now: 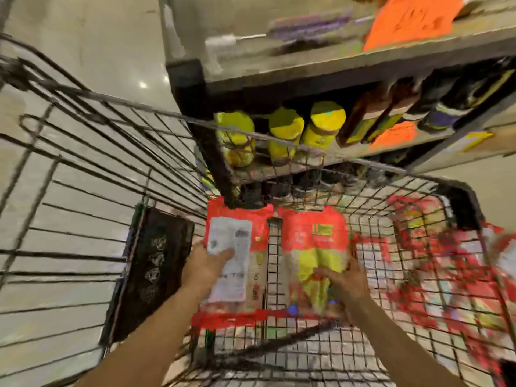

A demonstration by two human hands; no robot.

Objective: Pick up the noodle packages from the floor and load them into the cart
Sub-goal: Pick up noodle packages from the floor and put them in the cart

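Two red noodle packages are held inside the wire cart (83, 169). My left hand (205, 265) grips the left noodle package (237, 219), which shows its back with a white label. My right hand (344, 280) grips the right noodle package (312, 233), red with a yellow-green picture on its front. Both packages hang side by side above the cart's mesh floor (279, 356). The whole frame is blurred.
More red packages (435, 275) lie blurred at the cart's right side. A dark box (156, 263) stands against the cart's left wall. Beyond the cart's front a store shelf (307, 62) holds yellow-lidded jars (284, 135) and dark bottles (371, 118). Pale floor (83, 51) lies to the left.
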